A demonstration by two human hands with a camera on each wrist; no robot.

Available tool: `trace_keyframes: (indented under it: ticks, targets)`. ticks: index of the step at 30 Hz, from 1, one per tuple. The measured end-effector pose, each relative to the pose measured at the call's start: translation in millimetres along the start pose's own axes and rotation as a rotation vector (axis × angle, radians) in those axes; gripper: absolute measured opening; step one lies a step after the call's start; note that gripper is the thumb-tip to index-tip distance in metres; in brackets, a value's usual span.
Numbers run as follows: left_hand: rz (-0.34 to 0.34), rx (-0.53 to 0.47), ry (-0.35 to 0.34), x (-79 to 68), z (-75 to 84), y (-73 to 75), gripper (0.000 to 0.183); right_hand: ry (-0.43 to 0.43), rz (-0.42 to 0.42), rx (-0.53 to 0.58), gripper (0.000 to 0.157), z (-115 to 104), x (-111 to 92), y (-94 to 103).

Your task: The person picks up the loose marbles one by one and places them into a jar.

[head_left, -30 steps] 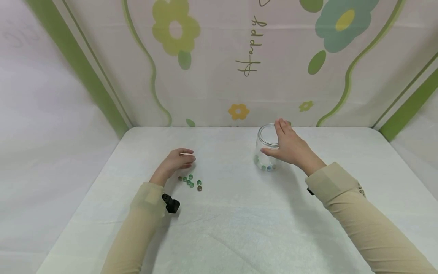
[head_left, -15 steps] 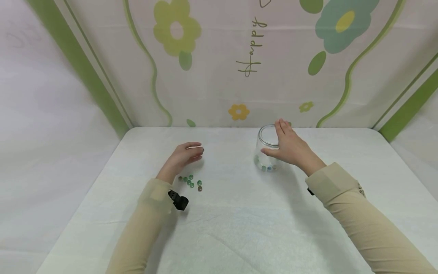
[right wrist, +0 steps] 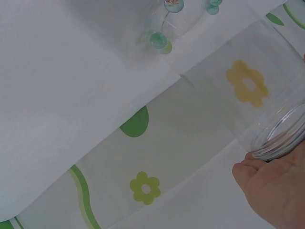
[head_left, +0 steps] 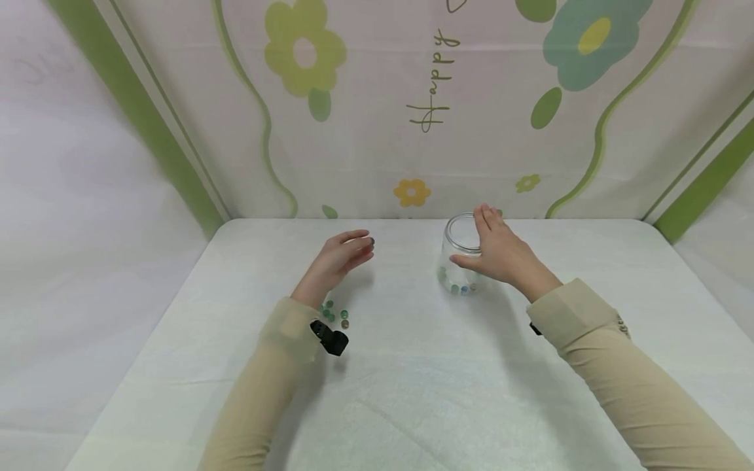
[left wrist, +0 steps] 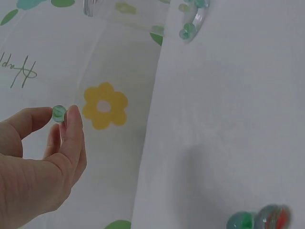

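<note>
Up above the table, my left hand pinches a green glass marble between thumb and fingertips. A clear glass jar stands upright near the table's back edge, its mouth uncovered. My right hand holds the jar by its right side near the rim, thumb in front and fingers behind. Several marbles lie at the jar's bottom. Between the left hand and the jar there is a gap.
Several loose marbles, green and reddish-brown, lie on the white table beside the left wrist, which partly covers them. A flower-patterned cloth hangs behind the table's back edge.
My left hand has moved right and toward the back, carrying the marble closer to the jar. Its forearm now covers some of the loose marbles. The right hand and jar have stayed put.
</note>
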State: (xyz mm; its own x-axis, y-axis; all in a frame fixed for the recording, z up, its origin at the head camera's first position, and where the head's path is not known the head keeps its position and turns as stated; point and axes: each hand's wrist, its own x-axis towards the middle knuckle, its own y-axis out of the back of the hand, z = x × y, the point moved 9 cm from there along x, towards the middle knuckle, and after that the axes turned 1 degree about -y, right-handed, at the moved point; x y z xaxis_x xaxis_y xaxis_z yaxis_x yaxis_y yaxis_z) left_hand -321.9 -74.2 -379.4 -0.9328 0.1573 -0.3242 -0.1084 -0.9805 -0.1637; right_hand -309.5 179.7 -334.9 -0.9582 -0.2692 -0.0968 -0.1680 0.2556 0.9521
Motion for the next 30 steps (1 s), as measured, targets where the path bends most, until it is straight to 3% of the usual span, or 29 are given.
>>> trace_keyframes:
  ticks: [10, 30]
  targets:
    - [-0.037, -0.006, -0.043, 3.6, 14.4, -41.5, 0.04, 0.0, 0.006, 0.003, 0.103, -1, -1, 0.4]
    - [-0.106, 0.147, -0.119, 7.1, 23.4, -113.0, 0.041, -0.011, 0.004, 0.036, 0.108, 3, -2, -0.8]
